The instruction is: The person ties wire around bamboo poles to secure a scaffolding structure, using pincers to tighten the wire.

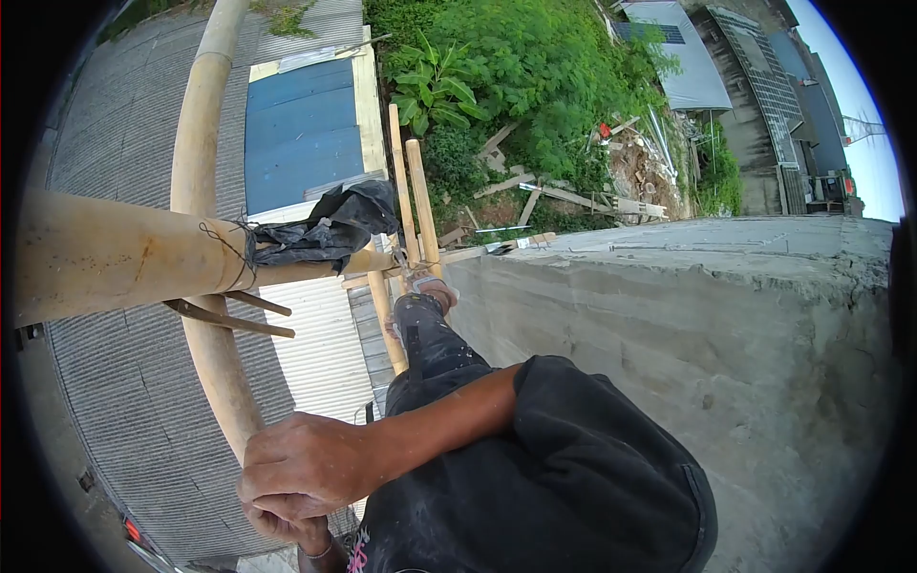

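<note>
My right hand [308,464] is closed, fingers curled, at the lower end of a long bamboo pole [196,124]. Just beneath it, partly covered, my left hand [285,521] is closed too, with a band around its wrist. The two hands meet in front of my black shirt [497,487]; I cannot tell what their fingers hold. A thicker bamboo pole [124,253] crosses the long one, bound with dark wire [224,253] and wrapped at its far end in black plastic [330,227]. Two thin sticks [239,325] jut out below the crossing.
My foot [439,292] rests among bamboo poles [420,205] of a scaffold, high up. A rough concrete wall [669,344] stands close on the right. Far below lie corrugated roofs [134,401], a blue panel [306,129], green bushes [535,86] and scattered planks [573,196].
</note>
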The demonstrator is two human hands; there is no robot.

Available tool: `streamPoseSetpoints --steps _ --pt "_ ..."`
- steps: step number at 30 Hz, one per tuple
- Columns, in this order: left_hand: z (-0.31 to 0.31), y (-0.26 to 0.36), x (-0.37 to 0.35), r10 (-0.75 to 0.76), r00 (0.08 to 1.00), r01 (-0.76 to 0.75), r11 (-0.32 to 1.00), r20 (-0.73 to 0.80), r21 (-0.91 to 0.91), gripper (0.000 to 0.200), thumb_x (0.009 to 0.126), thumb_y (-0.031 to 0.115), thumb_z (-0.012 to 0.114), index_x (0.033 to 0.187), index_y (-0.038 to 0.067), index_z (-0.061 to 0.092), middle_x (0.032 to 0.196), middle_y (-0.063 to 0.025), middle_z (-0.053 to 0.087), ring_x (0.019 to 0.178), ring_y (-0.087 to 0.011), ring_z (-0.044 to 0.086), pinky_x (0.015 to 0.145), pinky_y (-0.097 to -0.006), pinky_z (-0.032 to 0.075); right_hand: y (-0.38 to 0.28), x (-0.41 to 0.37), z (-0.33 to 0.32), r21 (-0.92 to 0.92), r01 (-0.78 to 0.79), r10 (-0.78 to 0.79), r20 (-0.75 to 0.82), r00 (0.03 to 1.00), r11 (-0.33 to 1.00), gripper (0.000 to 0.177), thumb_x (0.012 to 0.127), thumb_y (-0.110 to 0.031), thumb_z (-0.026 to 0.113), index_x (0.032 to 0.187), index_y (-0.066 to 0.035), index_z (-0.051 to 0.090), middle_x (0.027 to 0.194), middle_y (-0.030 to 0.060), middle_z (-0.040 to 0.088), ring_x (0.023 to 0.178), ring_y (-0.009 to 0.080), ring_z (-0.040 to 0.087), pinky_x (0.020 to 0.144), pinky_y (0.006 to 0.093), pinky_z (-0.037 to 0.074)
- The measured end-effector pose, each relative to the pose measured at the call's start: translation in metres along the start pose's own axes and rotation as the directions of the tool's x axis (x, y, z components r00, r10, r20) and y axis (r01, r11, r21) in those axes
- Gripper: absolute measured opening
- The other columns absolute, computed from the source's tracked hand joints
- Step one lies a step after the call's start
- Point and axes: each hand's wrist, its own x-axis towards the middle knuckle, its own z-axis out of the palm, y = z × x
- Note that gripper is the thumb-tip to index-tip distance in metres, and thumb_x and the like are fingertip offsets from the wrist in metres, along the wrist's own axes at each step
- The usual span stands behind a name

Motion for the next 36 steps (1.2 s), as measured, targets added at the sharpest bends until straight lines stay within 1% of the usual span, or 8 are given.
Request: streamPoseSetpoints --steps 6,10,13,20,23,25,28,36 --pt "0.005 0.008 0.004 0.097 0.995 -0.097 0.991 0.003 0.088 0.04 0.095 0.038 0.049 0.114 0.003 0.047 0.102 -0.009 0.054 0.091 -0.0163 0.054 0.076 -0.0311 0.044 0.004 -0.004 0.003 -0.077 0.086 -0.087 0.003 0.996 0.993 0.016 0.075 -0.011 0.069 0.082 -0.005 0.057 0.07 0.0073 0.057 0.061 0.0265 0.059 0.054 0.0386 0.048" --pt "-0.001 0.01 0.011 0.081 0.993 -0.082 0.997 0.084 0.009 0.03 0.095 0.032 0.053 0.097 0.003 0.053 0.088 -0.007 0.058 0.077 -0.015 0.057 0.067 -0.0289 0.044 -0.005 0.003 -0.001 -0.053 0.053 -0.051 0.036 0.998 0.997 0.015 0.075 -0.012 0.069 0.082 -0.006 0.057 0.071 0.0077 0.058 0.062 0.0264 0.059 0.054 0.0384 0.048" --pt "0.004 0.007 0.022 0.227 0.969 -0.205 0.959 0.096 -0.198 0.019 0.09 0.018 0.061 0.089 0.001 0.053 0.07 -0.0096 0.061 0.057 -0.0146 0.057 0.049 -0.0264 0.041 -0.013 0.013 -0.007 -0.103 0.008 0.009 0.164 0.986 0.995 0.017 0.073 -0.003 0.072 0.086 -0.005 0.061 0.075 0.0059 0.062 0.061 0.0199 0.061 0.051 0.0289 0.048" --pt "0.003 0.024 0.04 0.171 0.982 -0.107 0.85 0.077 -0.516 0.004 0.089 0.002 0.058 0.092 0.0 0.059 0.076 -0.0108 0.065 0.067 -0.0215 0.065 0.058 -0.0306 0.051 -0.012 0.029 0.0 -0.303 0.058 0.053 0.346 0.937 0.951 0.008 0.088 -0.006 0.06 0.089 0.001 0.057 0.075 0.0102 0.062 0.065 0.0173 0.058 0.063 0.0279 0.048" --pt "0.014 0.027 0.045 0.141 0.986 -0.165 0.841 -0.085 -0.516 0.004 0.09 0.003 0.056 0.089 -0.001 0.058 0.072 -0.0106 0.061 0.06 -0.0202 0.062 0.053 -0.0305 0.048 0.011 0.026 -0.009 -0.273 -0.13 0.213 0.304 0.929 0.953 0.017 0.095 -0.015 0.054 0.09 0.002 0.054 0.079 0.0064 0.056 0.069 0.0106 0.051 0.061 0.0219 0.043" --pt "0.024 0.023 0.038 0.147 0.968 -0.23 0.84 -0.203 -0.491 0.005 0.09 0.003 0.056 0.089 -0.002 0.057 0.071 -0.011 0.059 0.056 -0.02 0.06 0.05 -0.0302 0.046 -0.006 0.043 0.002 -0.508 0.39 -0.13 0.474 0.871 0.768 0.026 0.089 -0.02 0.063 0.099 0.003 0.056 0.074 0.0137 0.06 0.065 0.0254 0.056 0.06 0.038 0.047" --pt "0.026 0.031 0.026 0.105 0.937 -0.273 0.813 -0.333 -0.514 0.007 0.091 0.005 0.056 0.09 -0.002 0.057 0.072 -0.0111 0.059 0.055 -0.0198 0.059 0.049 -0.0296 0.045 0.001 0.039 -0.006 -0.6 0.361 0.01 0.525 0.851 0.714 0.04 0.086 -0.031 0.067 0.114 -0.002 0.059 0.1 0.02 0.064 0.087 0.0283 0.062 0.076 0.0413 0.05" --pt "0.031 0.045 -0.041 -0.187 0.797 -0.171 0.843 -0.575 -0.51 0.011 0.094 0.007 0.054 0.096 -0.003 0.057 0.073 -0.0077 0.061 0.057 -0.0128 0.062 0.051 -0.0251 0.048 0.049 0.008 -0.001 -0.459 0.615 0.069 0.833 0.55 0.641 0.04 0.087 -0.032 0.066 0.116 -0.006 0.06 0.105 0.0196 0.063 0.091 0.0296 0.062 0.075 0.0408 0.051"
